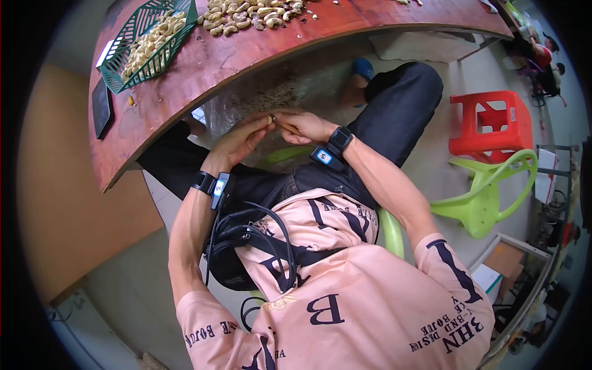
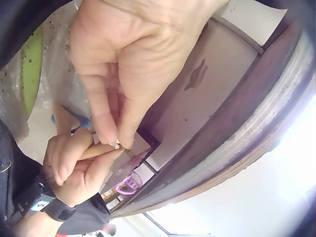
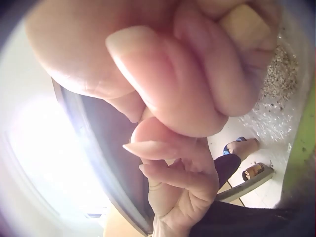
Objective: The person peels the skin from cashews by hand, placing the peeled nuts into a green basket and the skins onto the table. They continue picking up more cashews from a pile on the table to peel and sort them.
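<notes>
In the head view both hands meet over the lap, below the table edge. My left hand (image 1: 239, 138) pinches a small pale cashew kernel (image 2: 117, 145) between thumb and fingertips; the fingers cover most of it. My right hand (image 1: 309, 127) grips a slim wooden handle (image 2: 96, 150), with curled fingers around it and the thumb reaching toward the kernel. The handle's working tip is hidden at the fingertips, so I cannot tell what kind of tool it is. In the right wrist view the handle's blunt end (image 3: 245, 25) shows between the fingers.
On the red-brown table (image 1: 203, 71) lie a cashew pile (image 1: 246, 13) and a green slatted basket (image 1: 154, 69) of kernels. A flat black object (image 1: 102, 111) lies near its left edge. Crumbs (image 1: 274, 95) cover plastic sheeting below. A red stool (image 1: 517, 117) and green chair (image 1: 481, 209) stand right.
</notes>
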Demonstrator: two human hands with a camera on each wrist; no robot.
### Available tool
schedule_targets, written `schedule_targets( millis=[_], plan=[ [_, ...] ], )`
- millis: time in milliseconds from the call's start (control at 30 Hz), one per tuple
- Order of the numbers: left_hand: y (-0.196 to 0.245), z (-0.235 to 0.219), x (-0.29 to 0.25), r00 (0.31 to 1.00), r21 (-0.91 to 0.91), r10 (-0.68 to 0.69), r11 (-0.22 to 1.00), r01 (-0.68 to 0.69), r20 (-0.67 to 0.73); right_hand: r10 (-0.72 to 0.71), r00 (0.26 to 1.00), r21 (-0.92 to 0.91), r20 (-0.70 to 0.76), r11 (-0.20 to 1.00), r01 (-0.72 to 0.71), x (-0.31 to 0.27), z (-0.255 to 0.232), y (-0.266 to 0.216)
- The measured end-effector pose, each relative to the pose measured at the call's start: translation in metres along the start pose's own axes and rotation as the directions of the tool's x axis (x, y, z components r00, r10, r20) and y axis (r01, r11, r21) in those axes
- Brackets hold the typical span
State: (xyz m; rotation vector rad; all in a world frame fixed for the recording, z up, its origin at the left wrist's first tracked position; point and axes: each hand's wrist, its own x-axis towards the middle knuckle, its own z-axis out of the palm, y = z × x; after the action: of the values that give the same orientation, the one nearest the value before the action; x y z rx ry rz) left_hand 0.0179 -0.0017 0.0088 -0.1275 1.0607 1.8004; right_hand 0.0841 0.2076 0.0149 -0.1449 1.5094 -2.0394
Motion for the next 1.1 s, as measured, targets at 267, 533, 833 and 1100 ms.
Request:
schedule_targets(
  millis=[267, 533, 833, 1100],
  plan=[
    [0.0, -0.003, 0.0, 1.0, -0.034, -0.021, 0.999, 0.022, 0.009, 0.049, 0.998, 0.081, 0.034, 0.995, -0.051, -0.001, -0.004, 0.001],
    [-0.002, -0.008, 0.002, 1.0, -0.09, -0.021, 0.996, 0.02, -0.005, 0.052, 0.998, 0.06, 0.044, 0.997, -0.054, -0.006, -0.001, -0.003],
    [-0.001, -0.002, -0.001, 0.999, -0.148, -0.026, 0.989, 0.019, -0.045, 0.063, 0.996, 0.103, 0.058, 0.992, -0.069, -0.005, -0.002, 0.002],
    [-0.005, -0.006, 0.001, 0.995, -0.209, -0.048, 0.977, 0.029, -0.087, 0.066, 0.996, 0.121, 0.059, 0.99, -0.073, -0.004, -0.002, 0.005]
  ],
)
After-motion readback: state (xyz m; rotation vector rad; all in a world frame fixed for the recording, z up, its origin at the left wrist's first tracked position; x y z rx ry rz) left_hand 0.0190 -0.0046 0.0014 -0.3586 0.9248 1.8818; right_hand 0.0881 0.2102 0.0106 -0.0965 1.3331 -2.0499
